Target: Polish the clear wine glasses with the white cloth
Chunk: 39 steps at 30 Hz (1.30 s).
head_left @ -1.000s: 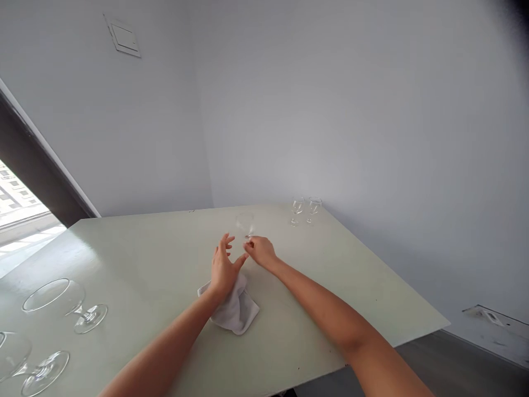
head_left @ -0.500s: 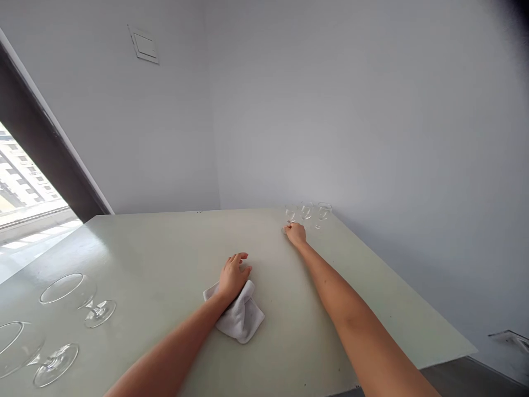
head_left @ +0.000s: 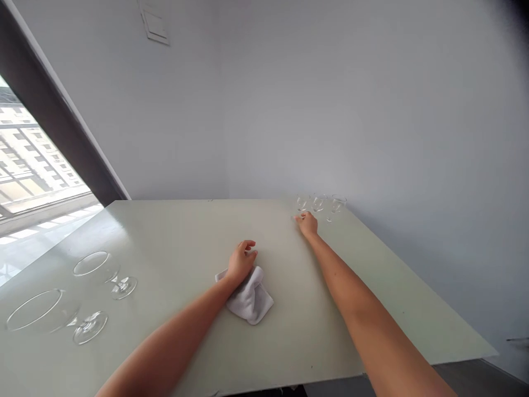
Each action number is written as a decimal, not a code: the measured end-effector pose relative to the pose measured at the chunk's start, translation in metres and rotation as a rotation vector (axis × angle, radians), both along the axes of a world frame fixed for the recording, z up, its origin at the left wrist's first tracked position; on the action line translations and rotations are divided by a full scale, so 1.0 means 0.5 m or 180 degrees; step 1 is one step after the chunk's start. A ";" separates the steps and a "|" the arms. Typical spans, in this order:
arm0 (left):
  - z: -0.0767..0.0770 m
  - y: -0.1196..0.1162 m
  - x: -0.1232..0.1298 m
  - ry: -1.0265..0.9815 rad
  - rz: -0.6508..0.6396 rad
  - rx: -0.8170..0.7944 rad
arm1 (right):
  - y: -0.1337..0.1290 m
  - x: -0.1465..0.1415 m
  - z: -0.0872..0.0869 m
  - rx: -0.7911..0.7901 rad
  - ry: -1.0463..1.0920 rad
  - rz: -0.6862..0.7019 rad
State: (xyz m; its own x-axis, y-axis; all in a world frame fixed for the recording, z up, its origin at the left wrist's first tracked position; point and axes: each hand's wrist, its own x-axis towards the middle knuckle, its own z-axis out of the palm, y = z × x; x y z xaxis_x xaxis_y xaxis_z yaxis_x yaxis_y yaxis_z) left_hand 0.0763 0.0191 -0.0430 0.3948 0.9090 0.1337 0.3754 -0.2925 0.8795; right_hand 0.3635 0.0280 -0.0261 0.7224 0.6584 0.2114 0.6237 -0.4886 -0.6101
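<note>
My right hand [head_left: 308, 224] reaches to the far right of the table, its fingers closed at the foot of a small clear stemmed glass [head_left: 301, 204]. Beside that glass stand another stemmed glass [head_left: 318, 203] and a third one [head_left: 336, 206], close to the wall. My left hand [head_left: 243, 262] is near the middle of the table, fingers loosely curled and apart, with nothing in them. Under its wrist lies a crumpled white cloth [head_left: 253, 300].
At the left of the table [head_left: 182, 231] are two larger clear stemmed glasses, a nearer one [head_left: 88, 328] and a farther one [head_left: 124, 287]. Grey walls [head_left: 309, 99] meet behind the table. A window [head_left: 35, 149] is at the far left.
The camera view has shifted, so the table and glasses appear higher and farther right. Both hands stay in nearly the same places, the left by the cloth and the right at the small glass.
</note>
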 end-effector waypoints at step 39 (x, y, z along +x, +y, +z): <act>0.024 0.056 -0.438 -0.1236 0.3550 -0.0098 | -0.240 -0.373 0.014 -0.0232 -0.2443 0.2887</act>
State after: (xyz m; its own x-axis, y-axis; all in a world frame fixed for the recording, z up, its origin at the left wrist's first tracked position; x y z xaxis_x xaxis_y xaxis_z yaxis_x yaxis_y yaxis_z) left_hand -0.1424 0.0469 -0.0310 -0.6816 0.7305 0.0418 0.1157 0.0512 0.9920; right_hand 0.1771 -0.0920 -0.0194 -0.3122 0.8922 0.3263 0.9497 0.3014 0.0846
